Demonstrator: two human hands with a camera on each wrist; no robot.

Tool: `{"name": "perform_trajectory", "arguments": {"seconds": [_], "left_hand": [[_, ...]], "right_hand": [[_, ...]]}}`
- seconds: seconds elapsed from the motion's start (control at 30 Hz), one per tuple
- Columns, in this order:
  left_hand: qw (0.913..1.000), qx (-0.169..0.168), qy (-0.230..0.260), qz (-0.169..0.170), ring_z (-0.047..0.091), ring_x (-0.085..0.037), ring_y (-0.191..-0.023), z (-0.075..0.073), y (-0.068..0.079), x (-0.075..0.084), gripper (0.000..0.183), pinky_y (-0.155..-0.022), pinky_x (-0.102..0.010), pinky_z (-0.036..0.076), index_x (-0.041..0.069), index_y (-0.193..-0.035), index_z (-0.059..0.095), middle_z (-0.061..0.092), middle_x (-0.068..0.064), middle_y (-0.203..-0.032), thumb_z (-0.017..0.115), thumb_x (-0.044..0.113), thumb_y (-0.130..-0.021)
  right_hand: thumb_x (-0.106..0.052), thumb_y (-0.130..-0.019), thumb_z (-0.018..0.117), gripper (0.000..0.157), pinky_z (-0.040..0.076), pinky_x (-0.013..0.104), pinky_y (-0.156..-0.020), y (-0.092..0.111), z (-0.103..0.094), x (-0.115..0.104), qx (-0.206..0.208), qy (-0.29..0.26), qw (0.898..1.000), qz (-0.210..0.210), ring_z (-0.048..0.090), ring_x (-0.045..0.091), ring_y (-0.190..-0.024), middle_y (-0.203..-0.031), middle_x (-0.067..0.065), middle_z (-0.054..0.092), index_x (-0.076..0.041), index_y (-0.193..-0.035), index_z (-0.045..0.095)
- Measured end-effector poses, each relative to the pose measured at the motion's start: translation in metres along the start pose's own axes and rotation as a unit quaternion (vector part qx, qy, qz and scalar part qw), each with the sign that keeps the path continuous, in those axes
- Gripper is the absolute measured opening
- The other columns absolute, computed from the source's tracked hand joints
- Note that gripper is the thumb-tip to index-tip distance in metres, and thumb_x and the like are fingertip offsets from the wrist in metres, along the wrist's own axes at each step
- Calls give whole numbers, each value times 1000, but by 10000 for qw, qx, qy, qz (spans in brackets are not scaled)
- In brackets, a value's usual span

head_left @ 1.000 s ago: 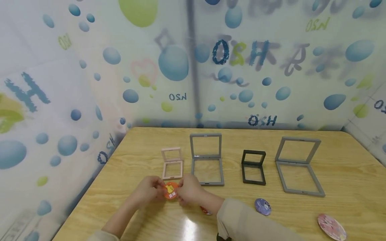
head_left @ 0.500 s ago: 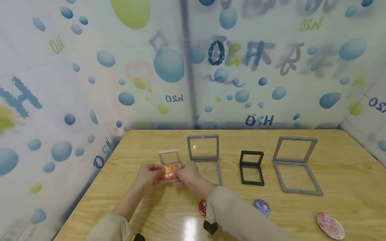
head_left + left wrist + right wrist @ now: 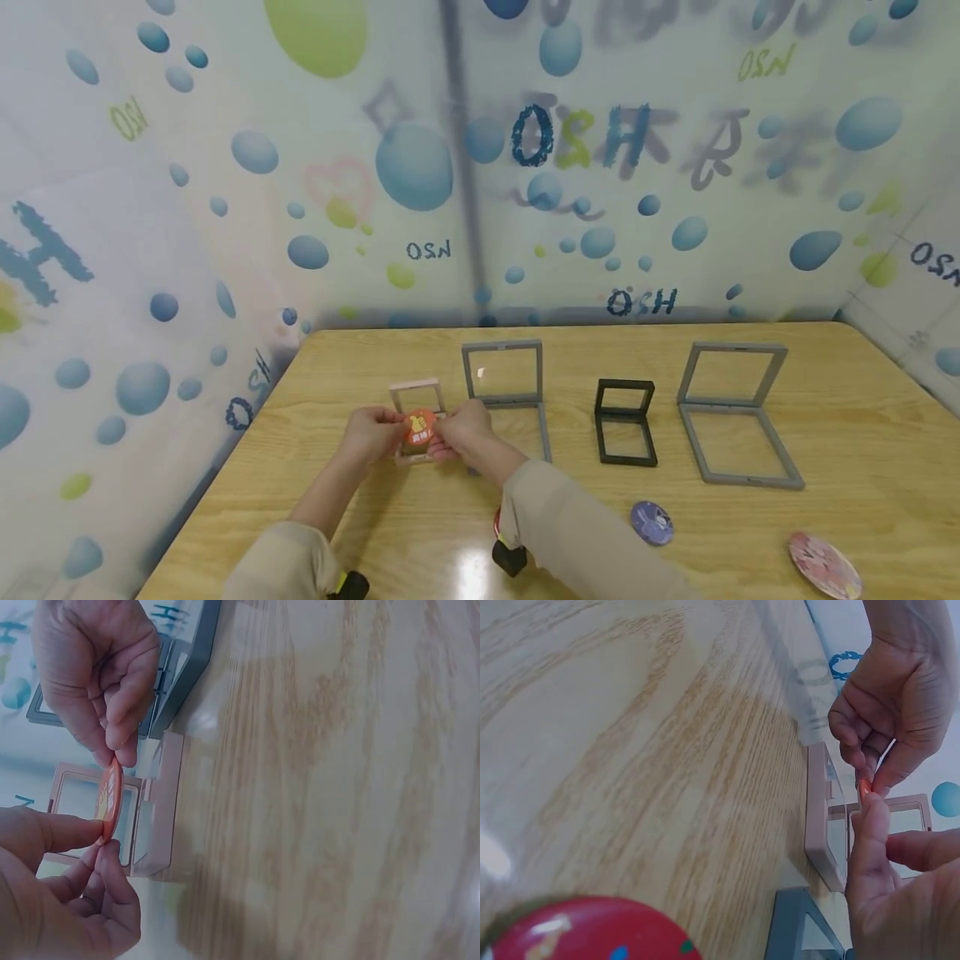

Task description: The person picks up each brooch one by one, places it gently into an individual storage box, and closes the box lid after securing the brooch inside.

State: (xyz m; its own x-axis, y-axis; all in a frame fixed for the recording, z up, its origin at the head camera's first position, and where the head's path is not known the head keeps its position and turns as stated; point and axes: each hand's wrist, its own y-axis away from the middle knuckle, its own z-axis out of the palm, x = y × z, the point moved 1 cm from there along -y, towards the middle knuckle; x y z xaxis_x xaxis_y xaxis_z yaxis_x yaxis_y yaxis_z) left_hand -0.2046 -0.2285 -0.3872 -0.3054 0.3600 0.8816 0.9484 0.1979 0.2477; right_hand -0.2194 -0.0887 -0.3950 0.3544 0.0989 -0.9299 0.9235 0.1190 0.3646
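Observation:
Between both hands is a round orange badge (image 3: 420,425) with a yellow thumbs-up and white lettering. My left hand (image 3: 370,435) pinches its left edge between thumb and fingertips, and my right hand (image 3: 468,432) pinches the opposite edge. In the left wrist view the badge (image 3: 109,799) appears edge-on, held apart from the table. Directly behind and below it stands a small pink frame (image 3: 415,385), opened like a book; its lower half is partly hidden by hands and badge. In the right wrist view, only a sliver of the badge (image 3: 865,786) shows between fingers.
Right of the pink frame stand an opened grey frame (image 3: 502,344), a black frame (image 3: 628,459) and another grey frame (image 3: 753,481). Nearer lie a purple badge (image 3: 652,523), a pink oval-looking badge (image 3: 825,565) and a red badge (image 3: 592,934), mostly behind the right sleeve in the head view.
Both hands have carried the orange badge away from me, from in front of the pink frame to over its lower half. The head view has shifted slightly.

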Motion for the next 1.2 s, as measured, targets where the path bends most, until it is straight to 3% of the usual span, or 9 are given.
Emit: {"name": "perform_trajectory", "arguments": {"seconds": [0.2,0.47,0.7,1.2], "left_hand": [[9992,43,-361,153,53,-15,-65,1,-2,-6,14,-56,-24,48,-12,-90,57,57,-13,-80,60,-2,-81],[9971,237,-650,322,44,-9,-54,5,-4,-9,12,-47,-20,37,-10,-84,59,54,-7,-70,62,0,-78],[9955,312,-828,341,47,-17,-69,3,-4,-7,12,-54,-23,39,-8,-83,60,56,-12,-78,63,3,-79],[9922,318,-1126,433,51,-19,-70,8,-3,-9,8,-55,-23,43,-5,-81,59,58,-13,-80,63,1,-78]], "right_hand": [[8,-78,57,6,47,22,-41,0,1,1,-54,313,9995,44,51,11,-35,-50,12,57,8,-72,56],[11,-77,55,11,43,17,-36,2,2,3,-170,538,9984,-5,48,9,-33,-43,6,52,10,-66,58],[11,-77,53,15,41,16,-35,5,2,0,-250,588,9979,-118,47,8,-32,-41,3,50,11,-65,60],[11,-76,52,18,47,23,-40,3,-1,4,-121,1224,9920,-281,49,11,-33,-43,6,52,8,-60,59]]}}
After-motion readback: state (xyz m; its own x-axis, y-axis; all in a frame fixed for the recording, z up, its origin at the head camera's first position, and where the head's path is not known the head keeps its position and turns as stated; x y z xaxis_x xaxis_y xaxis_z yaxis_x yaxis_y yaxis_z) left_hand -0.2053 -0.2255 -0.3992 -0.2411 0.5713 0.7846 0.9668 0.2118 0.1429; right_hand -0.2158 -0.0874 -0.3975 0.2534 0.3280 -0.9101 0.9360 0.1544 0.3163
